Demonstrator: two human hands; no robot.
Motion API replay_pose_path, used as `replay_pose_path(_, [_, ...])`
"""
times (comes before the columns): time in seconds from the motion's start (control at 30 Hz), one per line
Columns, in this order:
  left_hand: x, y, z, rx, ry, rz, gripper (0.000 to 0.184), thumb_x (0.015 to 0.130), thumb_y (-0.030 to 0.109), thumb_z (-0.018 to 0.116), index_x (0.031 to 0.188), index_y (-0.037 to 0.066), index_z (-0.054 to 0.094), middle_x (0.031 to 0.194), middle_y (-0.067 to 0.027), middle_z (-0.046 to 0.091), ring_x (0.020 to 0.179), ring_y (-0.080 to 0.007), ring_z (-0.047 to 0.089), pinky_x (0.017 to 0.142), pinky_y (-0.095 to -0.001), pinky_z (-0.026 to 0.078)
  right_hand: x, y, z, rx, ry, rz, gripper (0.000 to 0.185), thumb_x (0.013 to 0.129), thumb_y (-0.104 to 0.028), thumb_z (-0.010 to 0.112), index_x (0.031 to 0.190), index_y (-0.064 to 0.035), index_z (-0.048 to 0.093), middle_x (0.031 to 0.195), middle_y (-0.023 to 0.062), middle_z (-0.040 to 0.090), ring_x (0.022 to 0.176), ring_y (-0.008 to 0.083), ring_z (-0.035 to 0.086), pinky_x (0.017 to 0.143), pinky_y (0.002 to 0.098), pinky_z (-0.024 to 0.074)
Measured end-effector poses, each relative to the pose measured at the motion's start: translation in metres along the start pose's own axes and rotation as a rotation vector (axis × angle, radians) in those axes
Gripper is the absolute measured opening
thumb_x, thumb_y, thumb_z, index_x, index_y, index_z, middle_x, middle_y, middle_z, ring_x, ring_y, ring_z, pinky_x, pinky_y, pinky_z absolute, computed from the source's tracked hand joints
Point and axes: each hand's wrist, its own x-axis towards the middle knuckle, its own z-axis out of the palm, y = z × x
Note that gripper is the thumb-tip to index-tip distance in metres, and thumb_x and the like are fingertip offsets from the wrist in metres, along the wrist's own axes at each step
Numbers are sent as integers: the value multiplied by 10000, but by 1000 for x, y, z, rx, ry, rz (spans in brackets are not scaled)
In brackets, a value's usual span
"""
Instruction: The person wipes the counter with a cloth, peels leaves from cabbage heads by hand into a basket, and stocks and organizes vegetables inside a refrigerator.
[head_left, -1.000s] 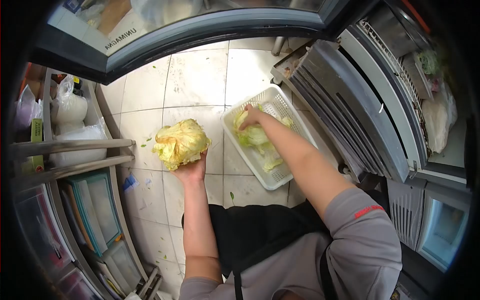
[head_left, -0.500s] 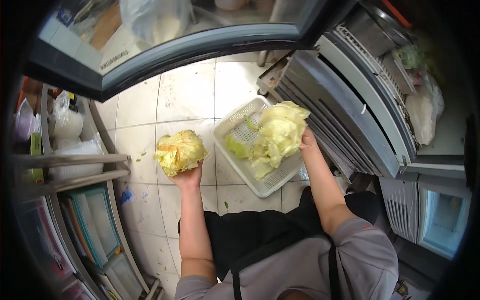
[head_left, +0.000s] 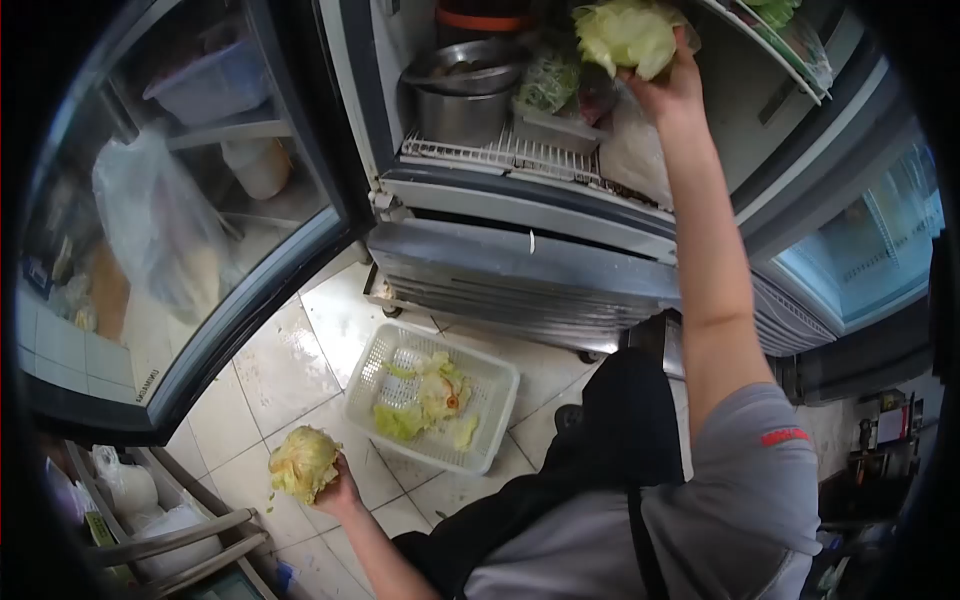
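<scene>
A yellowish lettuce head with brown patches (head_left: 303, 464) rests in my left hand (head_left: 340, 492), low over the tiled floor and left of the basket. Raised to the top right, my right hand (head_left: 668, 88) grips a paler green lettuce (head_left: 630, 38) inside the open fridge (head_left: 600, 215), above its wire shelf (head_left: 500, 148). On the floor stands a white perforated basket (head_left: 497, 412) with loose lettuce leaves (head_left: 400, 420) in it.
The fridge's glass door (head_left: 190, 200) stands open at the left. A metal pot (head_left: 462, 115), a tray of greens (head_left: 552, 125) and a bagged item (head_left: 637, 150) sit on the fridge shelf. Lower left is a rack with bagged items (head_left: 125, 482).
My right hand went from the basket to the fridge with the paler lettuce. The view has turned right towards the fridge. My left hand still holds its lettuce.
</scene>
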Motion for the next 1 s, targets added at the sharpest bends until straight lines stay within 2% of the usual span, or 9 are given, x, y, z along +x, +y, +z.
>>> replay_pose_path(0.13, [-14, -7, 15, 35, 7, -3, 562, 835, 452, 462, 1284, 116, 420, 1325, -119, 420, 1222, -314, 388, 965, -500, 346, 93, -23, -14, -81, 305, -33, 435, 887, -324, 497, 1251, -94, 433, 1259, 91, 473, 1193, 276, 411, 975, 479, 341])
replay_pose_path(0.33, [-32, -21, 33, 121, 94, 121, 613, 832, 481, 447, 1327, 130, 368, 1354, -134, 381, 1250, -328, 352, 990, -493, 319, 196, -29, -76, -278, 282, -8, 399, 872, -308, 522, 1198, -84, 475, 1190, 89, 507, 1120, 247, 451, 922, 425, 367])
replay_pose_path(0.5, [-38, -35, 40, 221, -87, 103, 589, 844, 491, 455, 1300, 122, 398, 1332, -142, 405, 1218, -340, 393, 979, -508, 348, 237, -22, -94, -541, 258, 47, 369, 859, -296, 542, 1153, -75, 510, 1133, 87, 535, 1059, 222, 484, 878, 380, 389])
replay_pose_path(0.63, [-34, -51, 58, 123, 81, 116, 657, 826, 549, 457, 1321, 125, 368, 1351, -148, 381, 1241, -349, 362, 975, -520, 345, 238, -19, -95, -1030, 230, 58, 346, 849, -285, 559, 1118, -68, 539, 1086, 86, 558, 1010, 203, 510, 843, 344, 407])
replay_pose_path(0.7, [-21, -46, 42, 161, -146, 42, 670, 820, 559, 458, 1326, 131, 360, 1359, -142, 371, 1250, -347, 347, 968, -543, 337, 229, -20, -91, -1391, 194, -19, 335, 844, -280, 567, 1100, -65, 553, 1063, 85, 569, 986, 193, 523, 826, 326, 416])
replay_pose_path(0.77, [-15, -49, 29, 110, -202, -18, 678, 815, 568, 458, 1330, 140, 355, 1366, -134, 363, 1254, -344, 339, 954, -571, 329, 202, -23, -69, -1647, 92, -229, 324, 839, -275, 575, 1083, -61, 567, 1040, 85, 580, 961, 183, 536, 808, 308, 424])
replay_pose_path(0.8, [-16, -51, 30, 55, -139, -39, 679, 812, 573, 458, 1330, 146, 355, 1369, -129, 360, 1253, -341, 337, 945, -589, 326, 176, -22, -50, -1675, 4, -312, 319, 836, -272, 580, 1074, -60, 574, 1029, 84, 586, 949, 179, 543, 800, 299, 429])
replay_pose_path(0.87, [-4, -47, 12, 105, -307, -106, 669, 813, 566, 458, 1331, 155, 355, 1368, -119, 361, 1240, -339, 350, 934, -600, 329, 106, -13, 5, -1604, -234, -361, 308, 831, -267, 588, 1056, -56, 588, 1006, 84, 597, 925, 169, 556, 782, 281, 438])
replay_pose_path(1.0, [-12, -64, 42, 173, -32, -106, 513, 837, 517, 435, 1232, 191, 456, 1254, -65, 483, 1139, -275, 459, 894, -502, 404, -66, 38, 93, -1346, -851, 68, 288, 821, -257, 604, 1021, -49, 616, 960, 82, 620, 876, 149, 583, 747, 245, 455])
